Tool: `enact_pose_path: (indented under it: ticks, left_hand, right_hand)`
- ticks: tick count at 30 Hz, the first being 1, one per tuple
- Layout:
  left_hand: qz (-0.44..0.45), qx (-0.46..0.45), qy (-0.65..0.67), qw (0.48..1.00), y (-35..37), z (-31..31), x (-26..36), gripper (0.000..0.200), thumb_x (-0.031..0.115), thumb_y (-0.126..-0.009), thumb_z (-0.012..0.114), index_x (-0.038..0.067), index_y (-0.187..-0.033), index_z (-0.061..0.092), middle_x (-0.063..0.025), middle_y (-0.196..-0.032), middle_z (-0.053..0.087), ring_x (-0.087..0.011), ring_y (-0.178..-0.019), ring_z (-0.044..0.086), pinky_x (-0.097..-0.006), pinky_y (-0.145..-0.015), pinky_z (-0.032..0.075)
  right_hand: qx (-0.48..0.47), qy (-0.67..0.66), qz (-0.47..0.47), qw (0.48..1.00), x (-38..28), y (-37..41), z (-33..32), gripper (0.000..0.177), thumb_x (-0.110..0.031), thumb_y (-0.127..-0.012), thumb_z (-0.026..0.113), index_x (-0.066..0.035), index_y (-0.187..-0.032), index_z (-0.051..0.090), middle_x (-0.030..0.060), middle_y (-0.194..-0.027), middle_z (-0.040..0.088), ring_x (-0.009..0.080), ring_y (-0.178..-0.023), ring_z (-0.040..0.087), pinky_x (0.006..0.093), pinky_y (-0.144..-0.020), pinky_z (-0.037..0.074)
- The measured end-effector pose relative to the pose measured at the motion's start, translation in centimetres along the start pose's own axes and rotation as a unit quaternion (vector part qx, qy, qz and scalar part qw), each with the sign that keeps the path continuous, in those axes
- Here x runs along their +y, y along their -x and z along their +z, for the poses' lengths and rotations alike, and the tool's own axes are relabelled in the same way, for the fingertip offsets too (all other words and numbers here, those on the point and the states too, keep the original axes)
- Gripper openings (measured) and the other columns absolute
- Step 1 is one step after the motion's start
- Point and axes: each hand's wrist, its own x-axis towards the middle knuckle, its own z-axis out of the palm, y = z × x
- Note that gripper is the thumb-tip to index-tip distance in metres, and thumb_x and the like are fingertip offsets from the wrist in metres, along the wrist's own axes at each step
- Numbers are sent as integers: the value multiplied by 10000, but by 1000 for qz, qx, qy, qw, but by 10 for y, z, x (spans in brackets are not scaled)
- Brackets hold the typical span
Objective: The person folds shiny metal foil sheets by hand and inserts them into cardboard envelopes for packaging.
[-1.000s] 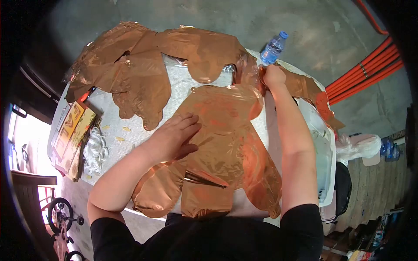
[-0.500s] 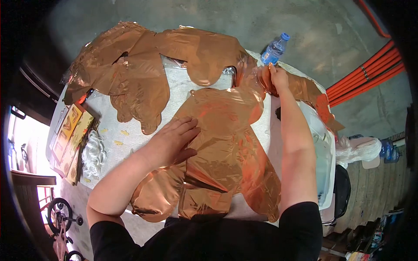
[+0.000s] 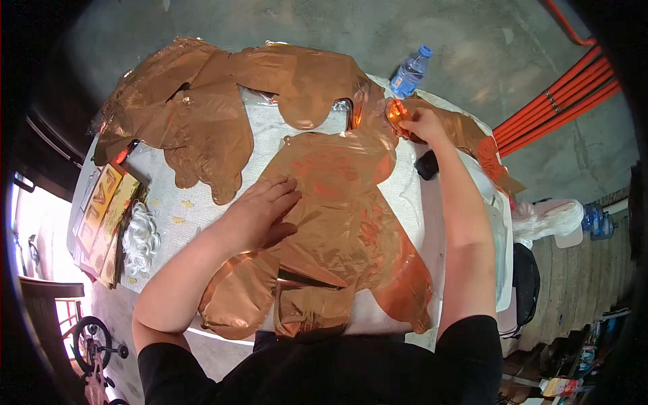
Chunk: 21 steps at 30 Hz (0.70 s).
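A copper foil balloon [image 3: 331, 223], flat and creased, lies on the white table [image 3: 267, 128] in front of my body. My left hand [image 3: 260, 212] rests on its left side, palm down with fingers spread. Beyond it, my right hand [image 3: 425, 126] pinches the edge of a shiny copper foil part near the water bottle [image 3: 411, 73]. More flat copper foil [image 3: 202, 111] spreads across the far and left side of the table. A small black object [image 3: 426, 165] sits just below my right wrist.
Printed packets [image 3: 106, 216] and a white curled ribbon bundle [image 3: 140, 233] lie at the table's left. A clear plastic container [image 3: 498, 233] stands at the right edge, with orange-red pipes [image 3: 560, 108] beyond. A small bicycle [image 3: 94, 347] is at lower left.
My right hand has shifted slightly left and nearer, turning the foil edge so it shines orange. More of the black object shows. The whole view has moved slightly.
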Motion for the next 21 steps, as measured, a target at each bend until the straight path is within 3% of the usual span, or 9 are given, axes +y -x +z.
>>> enact_pose_path:
  ticks: [3, 5, 6, 8, 15, 17, 21]
  left_hand:
    - [15, 10, 0, 1000, 1, 1, -2, 587, 216, -767, 728, 3, -1268, 509, -184, -1343, 470, -355, -1280, 407, -417, -1063, 346]
    - [15, 11, 0, 1000, 0, 2, -3, 583, 217, -766, 728, 1, -1263, 512, -185, -1340, 473, -353, -1282, 406, -416, -1063, 346]
    - [15, 11, -1, 1000, 0, 2, -3, 580, 217, -765, 729, -1, -1259, 516, -186, -1337, 475, -352, -1283, 406, -415, -1064, 346]
    - [16, 15, 0, 1000, 0, 2, -3, 577, 216, -762, 731, -3, -1253, 520, -186, -1333, 479, -351, -1281, 407, -415, -1062, 349]
    - [19, 23, 1, 1000, 0, 5, -5, 573, 213, -757, 734, -8, -1244, 528, -185, -1320, 489, -353, -1272, 414, -415, -1056, 355]
    - [18, 22, 2, 1000, 1, 4, -5, 574, 212, -757, 735, -7, -1245, 527, -186, -1321, 488, -354, -1273, 412, -416, -1057, 354]
    - [15, 21, 4, 1000, 1, 6, -6, 579, 208, -757, 735, -5, -1252, 523, -188, -1328, 482, -358, -1278, 406, -418, -1060, 350]
  right_hand:
    - [66, 82, -30, 994, 7, -4, 15, 356, -291, -732, 748, 23, -878, 665, 173, -813, 682, 276, -738, 666, 382, -667, 501]
    - [87, -24, 34, 995, 21, -17, 19, 302, -214, -760, 628, 11, -952, 687, 249, -943, 661, 391, -914, 643, 435, -782, 506]
    - [87, -24, 34, 995, 26, -21, 21, 302, -214, -760, 628, 11, -952, 687, 249, -943, 661, 391, -914, 643, 435, -782, 506]
    - [134, -61, 68, 987, 38, -30, 24, 316, -201, -769, 686, 27, -986, 661, 202, -875, 682, 301, -814, 667, 398, -706, 497]
    - [117, -138, 113, 977, 44, -33, 25, 330, -237, -806, 638, 22, -1010, 661, 218, -946, 677, 326, -883, 664, 408, -749, 502]
    - [164, 33, 91, 982, 20, -21, 22, 351, -285, -797, 640, 9, -987, 668, 228, -1024, 662, 359, -953, 645, 430, -793, 506]
    - [142, 63, 87, 984, -12, 5, 15, 388, -279, -799, 615, -23, -1091, 626, 225, -1104, 635, 352, -1052, 611, 449, -908, 478]
